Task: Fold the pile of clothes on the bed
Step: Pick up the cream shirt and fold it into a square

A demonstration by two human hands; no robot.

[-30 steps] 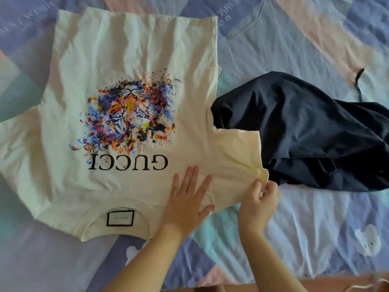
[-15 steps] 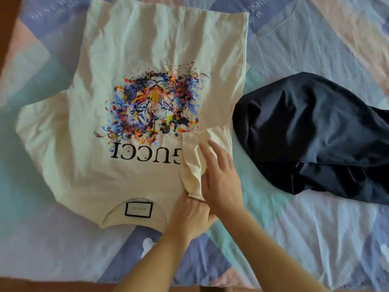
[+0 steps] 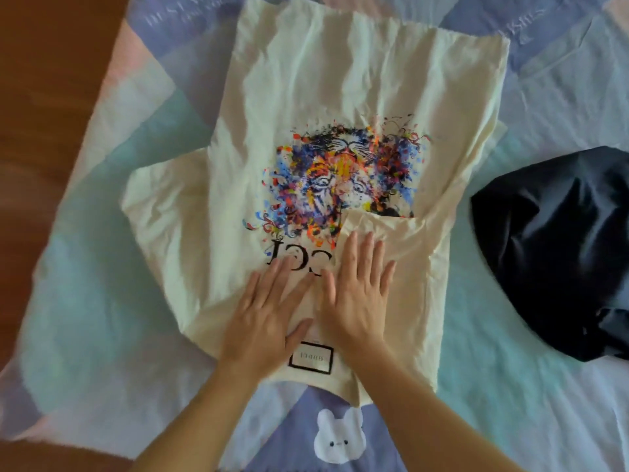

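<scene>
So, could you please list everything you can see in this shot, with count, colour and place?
cream cotton T-shirt with a multicoloured tiger print: one, cream, spread front-up mid-bed, its right sleeve folded in over the print's lower corner.
black-bordered neck label: one, white with a black border, inside the collar at the near edge.
dark navy crumpled garment: one, navy, right of the T-shirt.
pastel patchwork bedsheet: one, teal, lilac and pink, under everything.
white bunny motif: one, white, on the sheet below the collar.
brown wooden floor: brown, far left.
left hand: flat on the T-shirt's chest.
right hand: flat on the folded sleeve.
</scene>
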